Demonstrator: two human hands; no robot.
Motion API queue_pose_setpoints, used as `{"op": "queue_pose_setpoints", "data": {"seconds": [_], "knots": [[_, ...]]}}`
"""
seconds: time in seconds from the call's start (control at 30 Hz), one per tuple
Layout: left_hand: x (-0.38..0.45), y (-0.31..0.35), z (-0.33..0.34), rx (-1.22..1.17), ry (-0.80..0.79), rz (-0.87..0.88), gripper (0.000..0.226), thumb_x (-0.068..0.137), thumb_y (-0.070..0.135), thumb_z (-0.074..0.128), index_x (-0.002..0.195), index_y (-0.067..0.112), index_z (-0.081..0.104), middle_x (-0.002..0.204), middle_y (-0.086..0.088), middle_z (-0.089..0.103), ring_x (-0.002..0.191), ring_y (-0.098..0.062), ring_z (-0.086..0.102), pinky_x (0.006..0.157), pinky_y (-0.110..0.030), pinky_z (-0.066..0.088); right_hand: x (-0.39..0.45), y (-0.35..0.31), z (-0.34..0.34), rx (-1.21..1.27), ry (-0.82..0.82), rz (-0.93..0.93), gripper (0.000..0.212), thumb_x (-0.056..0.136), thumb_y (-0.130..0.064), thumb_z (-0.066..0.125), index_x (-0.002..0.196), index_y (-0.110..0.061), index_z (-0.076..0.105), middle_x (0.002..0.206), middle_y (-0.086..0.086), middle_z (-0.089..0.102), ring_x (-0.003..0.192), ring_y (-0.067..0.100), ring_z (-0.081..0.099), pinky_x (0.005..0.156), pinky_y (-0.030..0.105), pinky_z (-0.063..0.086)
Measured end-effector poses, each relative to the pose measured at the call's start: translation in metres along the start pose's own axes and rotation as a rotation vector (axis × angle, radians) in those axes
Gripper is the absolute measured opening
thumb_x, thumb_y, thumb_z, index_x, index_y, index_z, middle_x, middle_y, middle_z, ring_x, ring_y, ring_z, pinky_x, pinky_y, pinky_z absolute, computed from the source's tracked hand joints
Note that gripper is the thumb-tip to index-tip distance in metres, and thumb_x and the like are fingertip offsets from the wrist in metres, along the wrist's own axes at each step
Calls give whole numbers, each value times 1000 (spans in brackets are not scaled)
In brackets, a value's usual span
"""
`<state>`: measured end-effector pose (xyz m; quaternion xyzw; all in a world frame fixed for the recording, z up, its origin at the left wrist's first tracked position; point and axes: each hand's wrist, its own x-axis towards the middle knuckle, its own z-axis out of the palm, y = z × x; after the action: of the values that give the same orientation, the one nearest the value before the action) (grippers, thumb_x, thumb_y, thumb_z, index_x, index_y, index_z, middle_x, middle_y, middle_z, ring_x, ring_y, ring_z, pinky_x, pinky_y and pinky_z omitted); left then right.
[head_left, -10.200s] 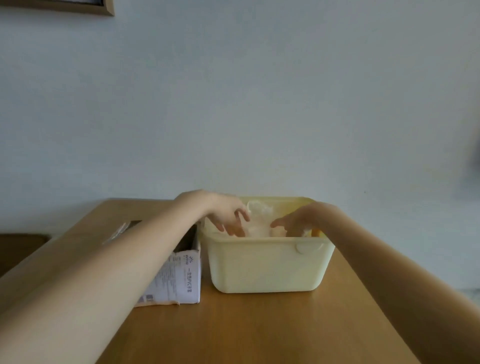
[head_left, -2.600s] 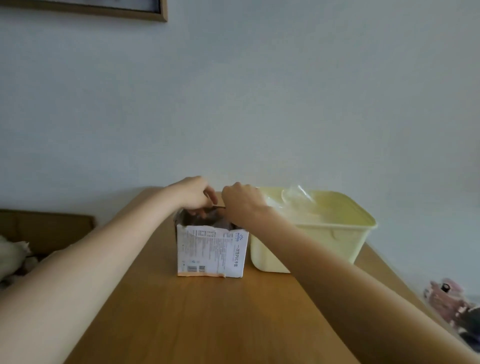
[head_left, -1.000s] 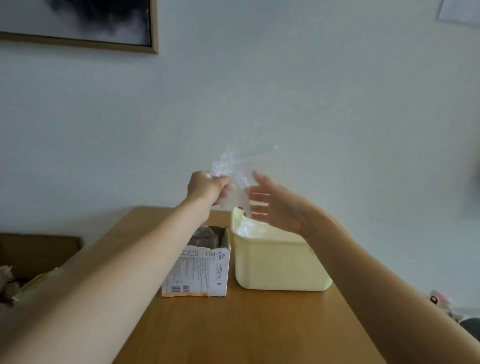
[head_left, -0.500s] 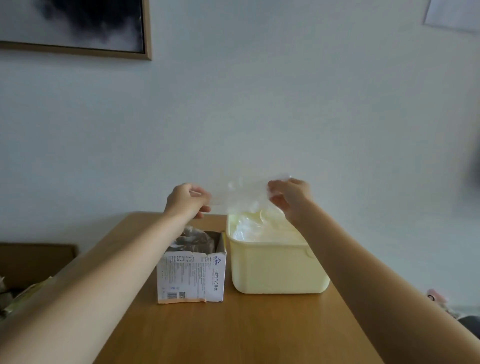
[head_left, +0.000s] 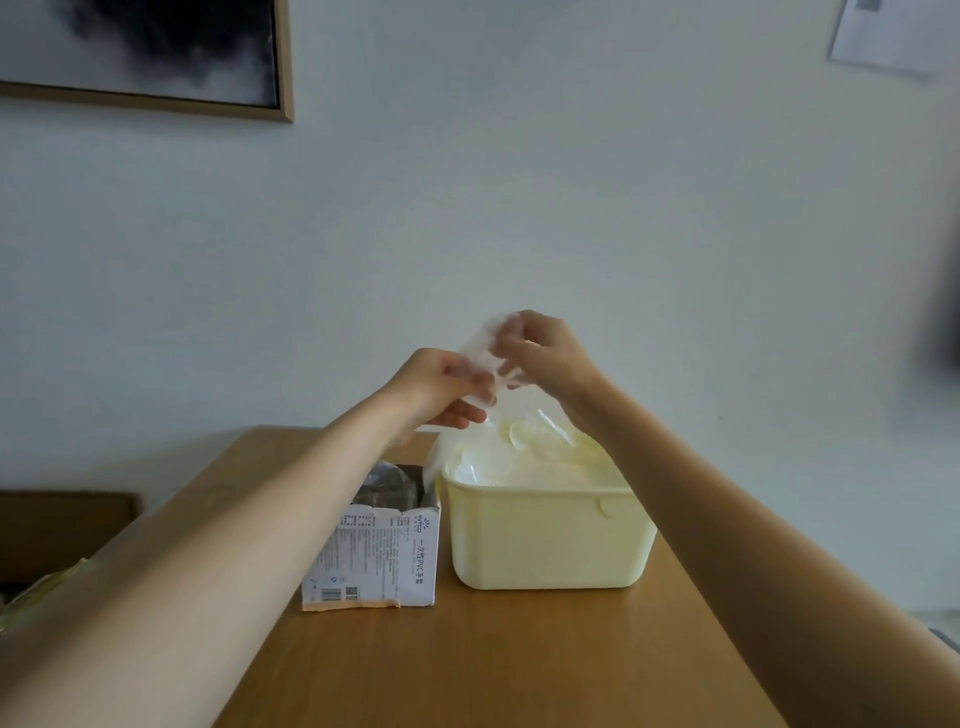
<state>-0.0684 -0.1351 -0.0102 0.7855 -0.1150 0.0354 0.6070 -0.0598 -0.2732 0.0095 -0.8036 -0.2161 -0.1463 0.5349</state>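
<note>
Fingers (head_left: 475, 382) of our left hand (head_left: 441, 387) are curled and pinch one edge of a clear plastic glove (head_left: 462, 441). Those of our right hand (head_left: 545, 358) are curled too and pinch its upper edge, a little higher. We hold the glove in the air above the left end of the pale yellow tub (head_left: 545, 540), and its loose lower part hangs down to the tub's left rim. Inside the tub a heap of more clear film (head_left: 530, 457) lies up to the rim. Just left of the tub stands a torn-open white carton (head_left: 379, 556). Its front reads "一次性PVC手套" under a small blue logo; the fine print beside it we cannot read. Both stand on the wooden table (head_left: 493, 665). On the wall behind the tub, high to its left, hangs a framed dark picture (head_left: 140, 52); high to its right, a sheet of paper (head_left: 893, 36).
</note>
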Motion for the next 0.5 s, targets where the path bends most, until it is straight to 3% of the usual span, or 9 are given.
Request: {"op": "queue_pose_setpoints", "data": {"seconds": [0.1,0.17,0.23,0.33,0.4,0.5], "knots": [[0,-3,10,-107,67,-9,12,86,22,67,86,12,59,78,-2,67,49,-2,63,43,-12,43,3,7,9,-340,115,26,25,92,-19,52,82,3,59,70,13,62,57,26,57,59,35,51],[0,-3,18,-143,73,-18,17,84,23,69,87,11,58,75,-3,66,47,-2,62,43,-12,44,3,13,13,-473,248,-22,30,95,-18,47,86,7,61,78,18,65,67,33,60,65,41,51],[0,-5,17,-175,92,-32,20,85,25,67,91,10,57,73,-3,65,44,-1,59,42,-12,44,0,18,12,-568,258,-62,30,98,-21,45,94,3,62,86,17,65,76,34,60,67,40,49],[4,-16,0,-186,167,-39,25,89,27,62,73,12,51,59,0,55,35,-1,45,37,-13,36,2,31,0,-626,263,-83,26,97,-21,44,101,-2,61,92,18,65,84,36,59,66,36,44],[8,-24,-12,-25,214,-38,32,91,27,59,66,12,47,53,1,49,34,-3,38,35,-14,31,4,42,-11,-618,304,-52,24,96,-18,44,101,-3,62,93,18,66,88,36,58,64,33,39],[11,-31,-26,324,271,-11,31,93,31,56,69,11,53,53,0,50,41,-10,42,43,-19,34,6,60,-23,-586,308,37,22,95,-17,44,101,-6,62,97,17,66,91,35,58,66,32,40]]}}
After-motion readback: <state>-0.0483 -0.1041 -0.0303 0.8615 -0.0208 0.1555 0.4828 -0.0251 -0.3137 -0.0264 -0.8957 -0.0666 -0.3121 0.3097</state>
